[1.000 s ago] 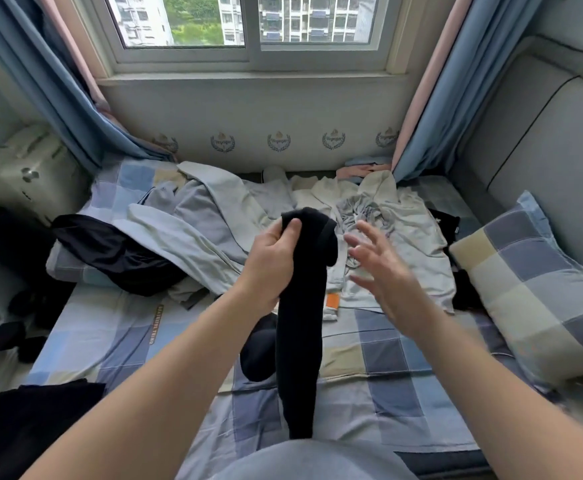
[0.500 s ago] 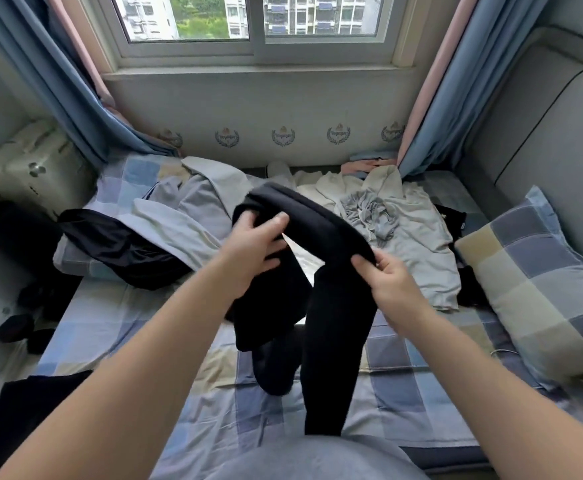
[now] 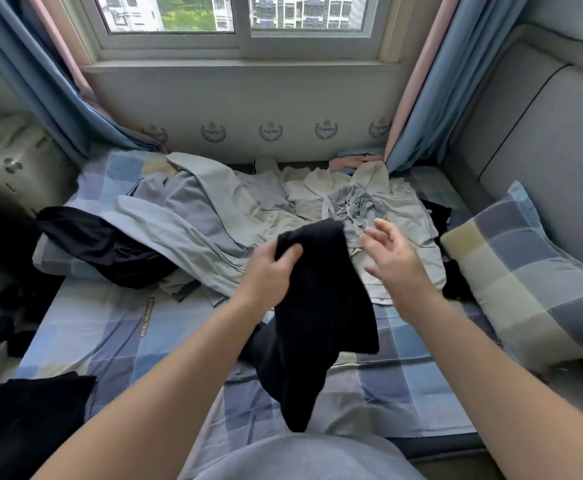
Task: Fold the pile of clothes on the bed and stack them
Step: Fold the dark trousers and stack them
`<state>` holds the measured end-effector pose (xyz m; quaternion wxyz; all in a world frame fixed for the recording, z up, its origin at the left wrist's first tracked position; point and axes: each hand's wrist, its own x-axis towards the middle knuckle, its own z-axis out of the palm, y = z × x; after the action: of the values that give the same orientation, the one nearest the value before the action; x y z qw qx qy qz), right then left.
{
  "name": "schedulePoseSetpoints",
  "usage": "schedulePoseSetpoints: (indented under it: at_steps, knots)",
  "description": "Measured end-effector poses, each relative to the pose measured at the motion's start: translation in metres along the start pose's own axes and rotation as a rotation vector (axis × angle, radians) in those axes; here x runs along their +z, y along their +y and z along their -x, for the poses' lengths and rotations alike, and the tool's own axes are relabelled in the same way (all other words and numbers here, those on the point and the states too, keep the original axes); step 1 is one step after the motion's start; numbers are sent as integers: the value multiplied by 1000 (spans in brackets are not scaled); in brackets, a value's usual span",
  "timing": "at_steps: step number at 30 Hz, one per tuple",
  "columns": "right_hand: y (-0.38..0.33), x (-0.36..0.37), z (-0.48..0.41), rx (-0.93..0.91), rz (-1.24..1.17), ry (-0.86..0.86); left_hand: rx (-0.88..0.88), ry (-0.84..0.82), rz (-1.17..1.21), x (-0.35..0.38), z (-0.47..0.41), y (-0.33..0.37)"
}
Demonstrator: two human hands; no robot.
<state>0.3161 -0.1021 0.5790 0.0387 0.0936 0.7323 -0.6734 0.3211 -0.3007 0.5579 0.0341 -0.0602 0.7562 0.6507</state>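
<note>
The black garment (image 3: 321, 306) hangs doubled over above the near middle of the bed (image 3: 117, 344). Its top fold is pinched in the left hand (image 3: 269, 275), thumb and fingers curled round the cloth. Its lower end dangles close to the person's lap; whether it touches the checked sheet cannot be told. The right hand (image 3: 394, 258) is just beside the garment's right edge and apart from it, fingers spread and relaxed, holding nothing. Behind both hands the pile (image 3: 214, 230) of pale grey-blue and cream clothes covers the far half of the bed up to the wall under the window (image 3: 234, 39). A dark garment (image 3: 110, 247) is draped over the pile's left edge. A stretch of sheet shows between the pile and the person, left of the hanging garment. A checked pillow (image 3: 525, 282) lies along the right edge against the padded grey wall (image 3: 542, 140), and a dark cloth (image 3: 23, 420) lies at the near left corner.
</note>
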Motion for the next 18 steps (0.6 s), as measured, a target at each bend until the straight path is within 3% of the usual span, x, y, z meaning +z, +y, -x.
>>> schedulePoseSetpoints:
  at_steps: [2, 5, 10, 15, 18]
  knots:
    - [15, 6, 16, -32, 101, -61, -74, 74, 92, -2, -4, 10]
    - [35, 35, 41, -25, 31, -271, -98, 74, 194, 6, -3, 23]
    - [53, 54, 31, -68, 86, -33, -125, -7, 288, 5, 2, 41]
    - [22, 28, 21, -136, -77, -112, -86, 65, 310, -20, -7, 31]
    - [-1, 17, 19, -87, -261, -219, -84, 29, 219, -12, -2, 4]
